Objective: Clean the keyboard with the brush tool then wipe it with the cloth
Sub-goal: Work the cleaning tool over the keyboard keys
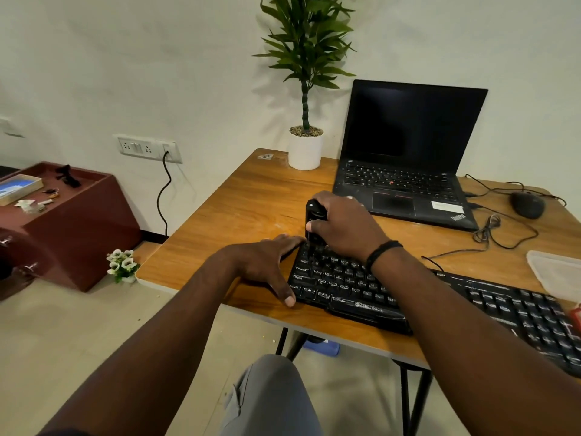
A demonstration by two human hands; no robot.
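Hands: right hand (341,223) grips brush tool (313,221) at keyboard (361,287) far-left corner; left hand (267,262) flat, bracing. Risk: excess pressure dislodging keycaps.

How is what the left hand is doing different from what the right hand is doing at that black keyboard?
The left hand lies flat with straight fingers, pressing on the keyboard's left end and the table; the right hand is curled round a black brush tool. The left hand holds nothing; the right hand holds the tool upright, its lower end on the top row of keys. The right wrist wears a black band; the left is bare. Both hands touch the keyboard's left part.
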